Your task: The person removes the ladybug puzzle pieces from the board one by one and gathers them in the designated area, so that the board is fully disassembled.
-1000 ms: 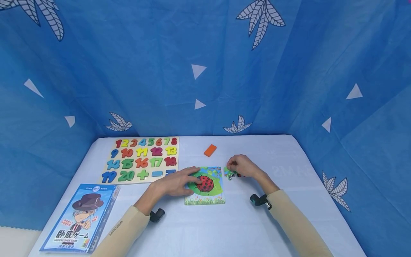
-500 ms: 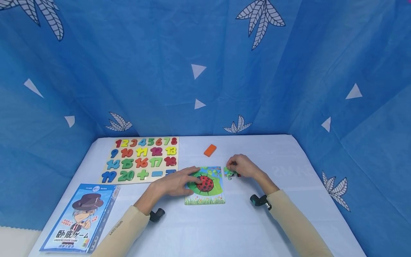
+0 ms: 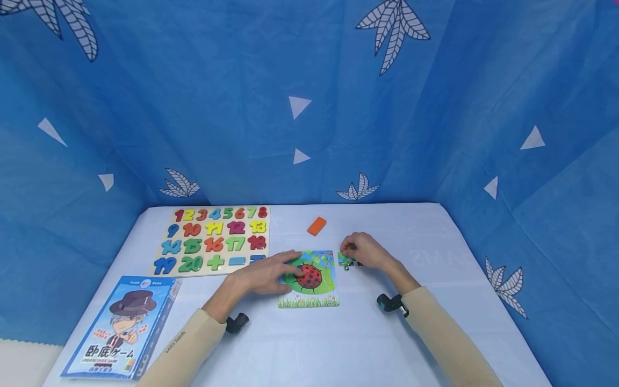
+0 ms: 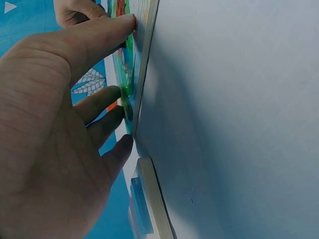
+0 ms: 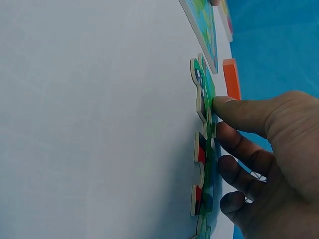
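A square ladybug picture board [image 3: 316, 295] lies in the middle of the table. My left hand [image 3: 268, 273] rests on its left side, fingers spread, with a fingertip over the ladybug; the left wrist view shows the thumb [image 4: 122, 27] at the near edge. Just right of the board, my right hand [image 3: 365, 250] holds a green jigsaw piece [image 3: 342, 259] low at the table between thumb and fingertips. In the right wrist view, this piece [image 5: 201, 94] bears printed eyes and adjoins a row of green pieces with red parts [image 5: 200, 149]; the fingers cover some of the row.
An orange block [image 3: 316, 226] lies behind the board. A wooden number board [image 3: 164, 236] with colourful numerals stands at the back left, partly behind my left hand. A blue game box [image 3: 121, 328] lies at the front left. Blue cloth [image 3: 309, 134] hangs behind the table.
My right hand shifts very slightly left at the jigsaw pieces, and a little less of the red part shows beside it. My left hand stays on the ladybug board.
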Motion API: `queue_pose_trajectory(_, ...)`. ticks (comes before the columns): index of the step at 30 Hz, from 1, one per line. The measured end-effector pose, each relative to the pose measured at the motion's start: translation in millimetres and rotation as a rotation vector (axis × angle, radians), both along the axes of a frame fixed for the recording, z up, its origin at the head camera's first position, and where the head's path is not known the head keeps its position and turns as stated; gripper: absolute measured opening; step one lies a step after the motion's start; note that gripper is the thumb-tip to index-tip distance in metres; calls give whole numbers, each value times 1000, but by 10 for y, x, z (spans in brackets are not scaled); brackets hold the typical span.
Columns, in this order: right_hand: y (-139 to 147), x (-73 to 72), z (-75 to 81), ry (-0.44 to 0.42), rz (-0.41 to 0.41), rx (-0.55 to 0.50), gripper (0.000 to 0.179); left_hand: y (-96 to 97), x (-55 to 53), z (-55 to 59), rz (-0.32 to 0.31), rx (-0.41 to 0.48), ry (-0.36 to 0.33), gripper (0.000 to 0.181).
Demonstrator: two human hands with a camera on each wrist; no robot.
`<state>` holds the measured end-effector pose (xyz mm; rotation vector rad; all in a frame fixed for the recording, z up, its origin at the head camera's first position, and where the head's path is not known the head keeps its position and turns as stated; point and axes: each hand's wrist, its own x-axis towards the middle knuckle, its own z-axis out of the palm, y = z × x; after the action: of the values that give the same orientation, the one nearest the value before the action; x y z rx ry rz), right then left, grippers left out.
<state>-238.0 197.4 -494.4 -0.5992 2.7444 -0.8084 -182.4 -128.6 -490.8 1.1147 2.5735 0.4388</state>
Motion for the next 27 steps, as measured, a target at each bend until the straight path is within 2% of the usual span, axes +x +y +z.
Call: queue_pose_trajectory(27,-1,-17,-9,-2,6,15,4,-1,0,11,2,-1,0,49)
